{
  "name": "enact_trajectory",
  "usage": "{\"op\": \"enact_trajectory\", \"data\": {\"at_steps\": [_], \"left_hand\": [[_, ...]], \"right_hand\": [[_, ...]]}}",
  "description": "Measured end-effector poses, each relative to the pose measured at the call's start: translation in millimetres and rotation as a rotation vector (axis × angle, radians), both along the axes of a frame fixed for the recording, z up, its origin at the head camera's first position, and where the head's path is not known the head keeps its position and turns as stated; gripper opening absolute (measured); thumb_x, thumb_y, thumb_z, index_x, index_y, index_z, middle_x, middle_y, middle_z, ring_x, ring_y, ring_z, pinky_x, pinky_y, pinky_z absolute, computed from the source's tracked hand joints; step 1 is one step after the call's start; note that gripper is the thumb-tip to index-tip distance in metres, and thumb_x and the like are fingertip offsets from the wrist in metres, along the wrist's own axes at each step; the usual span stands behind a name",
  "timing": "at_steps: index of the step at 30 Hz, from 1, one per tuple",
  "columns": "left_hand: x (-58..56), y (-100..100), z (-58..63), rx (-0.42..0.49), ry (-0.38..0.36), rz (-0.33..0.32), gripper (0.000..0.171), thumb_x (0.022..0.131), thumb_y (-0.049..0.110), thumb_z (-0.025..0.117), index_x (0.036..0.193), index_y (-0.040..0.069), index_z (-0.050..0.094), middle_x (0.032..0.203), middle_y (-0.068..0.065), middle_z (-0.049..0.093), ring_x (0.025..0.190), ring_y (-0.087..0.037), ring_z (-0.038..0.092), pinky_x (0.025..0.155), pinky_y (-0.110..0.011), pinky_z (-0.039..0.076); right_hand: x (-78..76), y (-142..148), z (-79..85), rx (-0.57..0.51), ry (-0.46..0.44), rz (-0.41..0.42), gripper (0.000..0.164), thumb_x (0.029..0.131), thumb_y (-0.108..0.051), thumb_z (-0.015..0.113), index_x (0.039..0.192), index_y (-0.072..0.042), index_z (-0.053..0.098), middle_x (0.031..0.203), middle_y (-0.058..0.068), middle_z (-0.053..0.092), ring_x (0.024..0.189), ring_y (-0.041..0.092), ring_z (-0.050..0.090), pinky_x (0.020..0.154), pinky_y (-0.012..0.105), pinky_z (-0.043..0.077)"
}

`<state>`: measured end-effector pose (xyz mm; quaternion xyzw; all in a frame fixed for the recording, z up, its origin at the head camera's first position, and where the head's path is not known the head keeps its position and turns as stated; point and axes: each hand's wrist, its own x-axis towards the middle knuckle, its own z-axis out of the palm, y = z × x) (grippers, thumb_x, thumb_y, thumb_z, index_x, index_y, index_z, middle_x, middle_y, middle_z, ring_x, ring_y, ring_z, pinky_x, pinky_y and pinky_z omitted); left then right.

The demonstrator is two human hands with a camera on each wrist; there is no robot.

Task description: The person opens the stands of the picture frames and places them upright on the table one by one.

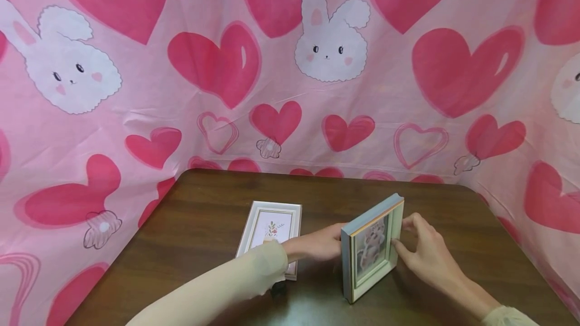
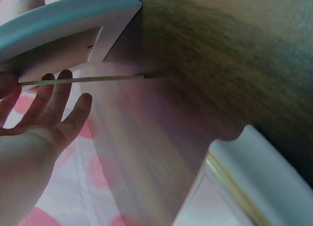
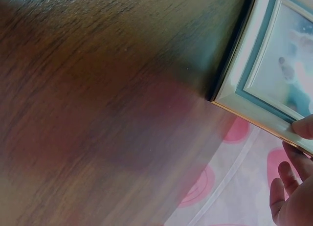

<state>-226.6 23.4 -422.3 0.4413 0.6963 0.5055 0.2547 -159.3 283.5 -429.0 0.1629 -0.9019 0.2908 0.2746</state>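
Note:
A picture frame with a pale blue edge and cream front stands upright on the table, holding a picture of a pink-and-white plush-like figure. My right hand pinches its right side, thumb on the front and fingers behind. Behind the frame, my left hand is partly hidden in the head view. The left wrist view shows that hand pinching a thin panel, seen edge-on, which stands out behind the frame's back. The right wrist view shows the frame's lower corner at the tabletop.
A second white picture frame with a flower print lies flat on the left, partly covered by my left sleeve. The brown wooden table is ringed by a pink cloth with hearts and rabbits.

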Motion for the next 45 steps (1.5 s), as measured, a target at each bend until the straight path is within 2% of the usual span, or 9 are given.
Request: {"op": "enact_trajectory", "data": {"at_steps": [6,12,19,25,33,36,40,45], "left_hand": [[-5.9,-0.7,1.3,-0.012,0.054,0.015,0.047,0.107,0.004,0.049,0.153,0.0,0.051,0.154,-0.013,0.055,0.135,-0.003,0.048,0.114,-0.024,0.034],[-7.8,-1.9,4.9,-0.029,0.032,0.023,0.051,0.107,0.008,0.052,0.157,0.005,0.047,0.156,-0.009,0.053,0.138,-0.004,0.046,0.114,-0.024,0.033],[-10.7,1.7,7.2,-0.049,0.047,0.03,0.049,0.108,0.011,0.053,0.156,0.005,0.049,0.155,-0.01,0.054,0.136,-0.003,0.047,0.114,-0.024,0.033],[-13.2,1.8,8.2,-0.067,0.05,0.062,0.046,0.109,0.012,0.053,0.154,0.003,0.052,0.153,-0.011,0.056,0.133,-0.002,0.048,0.112,-0.022,0.034],[-20.5,1.8,6.7,-0.028,-0.063,0.0,0.047,0.11,0.014,0.049,0.155,0.001,0.049,0.155,-0.013,0.054,0.132,-0.001,0.049,0.112,-0.023,0.035],[-23.1,1.7,6.4,-0.004,-0.072,-0.01,0.044,0.111,0.013,0.046,0.151,-0.004,0.052,0.151,-0.018,0.056,0.126,-0.001,0.052,0.11,-0.024,0.039],[-26.0,1.7,4.7,0.043,-0.125,-0.04,0.042,0.112,0.007,0.042,0.148,-0.011,0.05,0.148,-0.027,0.055,0.12,-0.002,0.056,0.107,-0.025,0.044],[-26.8,1.0,2.9,0.066,-0.203,-0.053,0.046,0.111,0.002,0.041,0.155,-0.012,0.04,0.156,-0.028,0.046,0.128,-0.007,0.052,0.109,-0.026,0.043]], "right_hand": [[-0.8,0.2,0.3,0.003,-0.003,0.001,0.049,0.071,0.003,0.093,0.104,-0.008,0.059,0.105,0.009,0.071,0.097,0.039,0.073,0.077,0.052,0.055],[-1.2,0.6,-0.6,0.0,-0.014,0.001,0.048,0.071,0.002,0.093,0.104,-0.008,0.059,0.105,0.01,0.071,0.098,0.039,0.072,0.077,0.052,0.055],[0.9,1.6,0.1,0.013,0.006,-0.001,0.049,0.071,0.004,0.091,0.105,-0.008,0.059,0.104,0.009,0.07,0.098,0.039,0.071,0.078,0.053,0.054],[-0.5,1.3,1.2,0.018,-0.001,0.003,0.047,0.073,0.003,0.089,0.106,-0.008,0.058,0.105,0.012,0.07,0.099,0.039,0.07,0.079,0.05,0.052],[-1.4,1.4,1.4,0.02,-0.022,-0.003,0.047,0.074,0.002,0.091,0.106,-0.007,0.058,0.105,0.013,0.07,0.099,0.04,0.068,0.079,0.058,0.051],[-1.7,1.6,1.3,0.016,-0.025,-0.006,0.047,0.073,0.0,0.092,0.106,-0.007,0.059,0.105,0.013,0.07,0.099,0.041,0.068,0.079,0.057,0.051],[-2.0,1.5,1.4,0.022,-0.022,-0.008,0.047,0.073,-0.001,0.093,0.106,-0.007,0.059,0.105,0.012,0.07,0.099,0.04,0.069,0.078,0.056,0.051],[-1.0,1.2,1.0,0.023,-0.028,-0.003,0.046,0.074,0.001,0.091,0.106,-0.007,0.058,0.105,0.013,0.07,0.099,0.04,0.069,0.079,0.058,0.051]]}}
